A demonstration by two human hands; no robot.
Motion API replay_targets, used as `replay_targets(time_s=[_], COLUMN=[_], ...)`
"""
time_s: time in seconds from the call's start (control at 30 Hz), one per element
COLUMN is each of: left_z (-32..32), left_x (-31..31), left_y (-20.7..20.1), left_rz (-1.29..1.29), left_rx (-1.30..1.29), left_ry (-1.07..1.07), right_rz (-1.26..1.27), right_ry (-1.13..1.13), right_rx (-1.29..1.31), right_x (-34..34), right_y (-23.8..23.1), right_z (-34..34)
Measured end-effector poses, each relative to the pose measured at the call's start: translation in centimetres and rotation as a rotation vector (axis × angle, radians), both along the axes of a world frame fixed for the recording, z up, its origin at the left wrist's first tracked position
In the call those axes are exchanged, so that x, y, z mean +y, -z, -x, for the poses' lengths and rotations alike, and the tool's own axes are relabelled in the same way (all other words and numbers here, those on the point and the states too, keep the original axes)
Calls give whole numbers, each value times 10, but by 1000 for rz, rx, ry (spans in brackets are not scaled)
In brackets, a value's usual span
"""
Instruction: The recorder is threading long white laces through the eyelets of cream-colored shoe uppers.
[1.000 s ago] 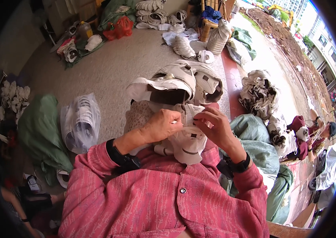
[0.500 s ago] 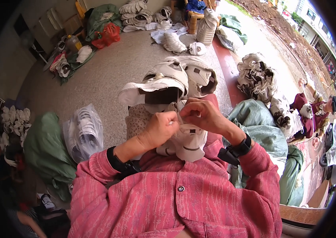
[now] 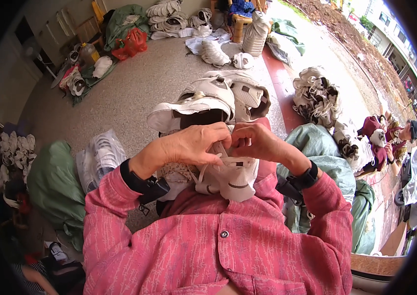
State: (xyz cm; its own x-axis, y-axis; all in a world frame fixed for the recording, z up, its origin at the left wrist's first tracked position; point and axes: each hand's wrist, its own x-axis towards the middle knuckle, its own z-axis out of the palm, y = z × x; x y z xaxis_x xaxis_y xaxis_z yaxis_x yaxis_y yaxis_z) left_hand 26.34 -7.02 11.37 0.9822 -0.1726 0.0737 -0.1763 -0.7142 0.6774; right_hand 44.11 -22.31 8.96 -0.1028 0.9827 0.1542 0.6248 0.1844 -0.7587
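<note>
both hands meet close in front of the chest, over a white shoe [image 3: 230, 174] that rests on the lap, just above the pink shirt [image 3: 218, 246]. the left hand [image 3: 191, 145] curls over the top of the shoe, fingers bent and closed down on it, which keeps the shoe from sliding while the other hand works. the right hand [image 3: 257, 142] comes in from the other side with its fingers pinched together on what looks like a white lace [image 3: 203, 172] or strap near the shoe's opening; the exact grip is hidden behind the knuckles, so i cannot tell how much of the lace is caught. a loop of that lace hangs down the shoe's side. holding the shoe this near the body puts the small parts where the fingers can press from both sides.

just beyond the hands, on the grey floor [image 3: 134, 98], stands a stack of more white shoes [image 3: 203, 101], within easy reach. a clear bag of shoes [image 3: 98, 157] and a green sack [image 3: 53, 182] lie to the left, and a pale green sack [image 3: 316, 152] sits to the right. further right a heap of shoes [image 3: 316, 96] lies on the pavement, and another person [image 3: 390, 140] sits near the edge.
</note>
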Motion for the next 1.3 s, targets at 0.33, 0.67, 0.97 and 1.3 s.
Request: replay_targets(time_s=[0.33, 0.67, 0.97, 1.3], left_z=[-4, -7, -7, -17], left_x=[12, -24, -12, -21], left_y=[24, 12, 8, 12], left_rz=[144, -1, 399, 453], left_rx=[-129, -7, 251, 197], left_ry=[45, -228, -301, -269], right_rz=[-361, -73, -367, -890], right_ry=[-65, 380, 221, 548], right_rx=[-167, 364, 1495, 1987], right_x=[8, -16, -19, -165], right_y=[20, -39, -9, 3], right_z=[12, -75, -114, -312])
